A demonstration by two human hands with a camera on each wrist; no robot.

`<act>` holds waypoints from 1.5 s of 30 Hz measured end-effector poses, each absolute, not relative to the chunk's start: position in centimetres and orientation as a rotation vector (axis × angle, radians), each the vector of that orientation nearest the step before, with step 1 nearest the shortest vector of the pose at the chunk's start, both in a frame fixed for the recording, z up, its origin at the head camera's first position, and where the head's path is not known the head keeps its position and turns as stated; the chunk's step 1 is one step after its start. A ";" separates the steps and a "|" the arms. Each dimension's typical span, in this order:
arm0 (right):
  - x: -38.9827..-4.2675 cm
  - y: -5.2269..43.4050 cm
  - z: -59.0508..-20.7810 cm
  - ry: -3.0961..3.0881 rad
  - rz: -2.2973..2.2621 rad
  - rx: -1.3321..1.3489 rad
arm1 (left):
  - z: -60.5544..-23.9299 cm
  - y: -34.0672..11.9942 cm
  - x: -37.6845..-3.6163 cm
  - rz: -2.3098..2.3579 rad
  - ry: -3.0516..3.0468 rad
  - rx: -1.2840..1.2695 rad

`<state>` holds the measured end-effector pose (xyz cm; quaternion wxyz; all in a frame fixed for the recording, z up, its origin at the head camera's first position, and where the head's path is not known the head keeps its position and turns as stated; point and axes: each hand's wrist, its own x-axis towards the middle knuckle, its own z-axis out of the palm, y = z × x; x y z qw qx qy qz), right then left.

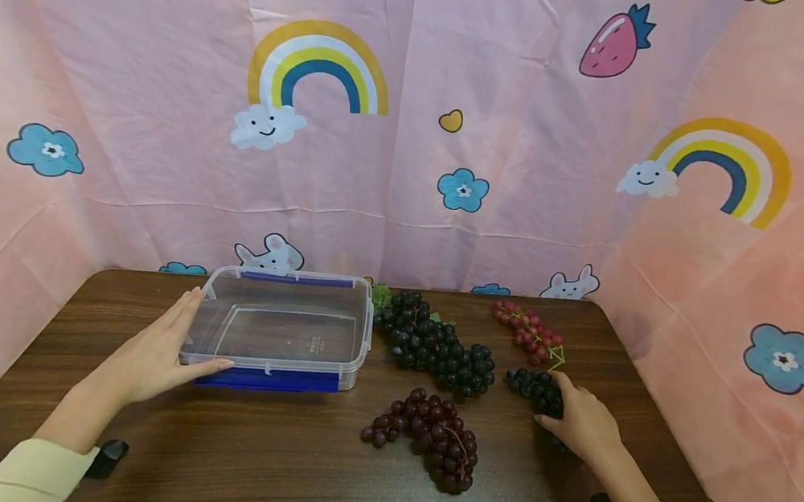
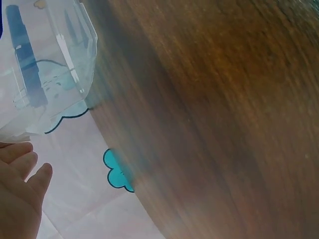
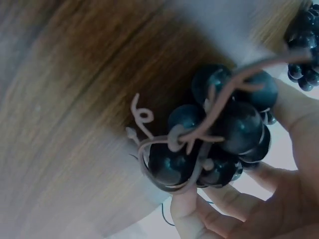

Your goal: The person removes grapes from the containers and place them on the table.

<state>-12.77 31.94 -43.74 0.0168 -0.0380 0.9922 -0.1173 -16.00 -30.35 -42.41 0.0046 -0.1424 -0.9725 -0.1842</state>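
Observation:
My left hand (image 1: pixel 147 360) lies against the left side of a clear plastic container (image 1: pixel 289 366) with blue clasps, fingers straight along its side and thumb over the front rim. The left wrist view catches only part of the container (image 2: pixel 79 74) beside the fingertips. On the right, my right hand (image 1: pixel 585 418) grips a small bunch of black grapes (image 1: pixel 533 386) between thumb and fingers. Close up in the right wrist view, the bunch (image 3: pixel 239 127) shows a brown stem (image 3: pixel 222 107) with a curled tendril, and fingers curve round its far side.
A large bunch of black grapes (image 1: pixel 429 346) with green leaves lies just right of the container. Dark red grapes (image 1: pixel 438 436) rest nearer the front, and a lighter red bunch (image 1: pixel 527 329) sits at the back right. Printed cloth (image 1: pixel 410 163) walls the wooden table (image 1: pixel 244 454) in.

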 end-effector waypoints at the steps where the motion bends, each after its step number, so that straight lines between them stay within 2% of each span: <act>1: -12.7 31.9 -43.7 3.088 -0.370 -0.120 | -42.4 -30.4 -16.0 -0.578 -3.047 -0.445; 19: -11.1 32.0 -43.5 3.124 -0.428 -0.133 | -42.4 -30.1 -15.8 -0.611 -3.049 -0.434; 45: -9.6 30.6 -42.0 3.181 -0.334 -0.143 | -41.6 -29.3 -13.7 -0.679 -3.022 -0.345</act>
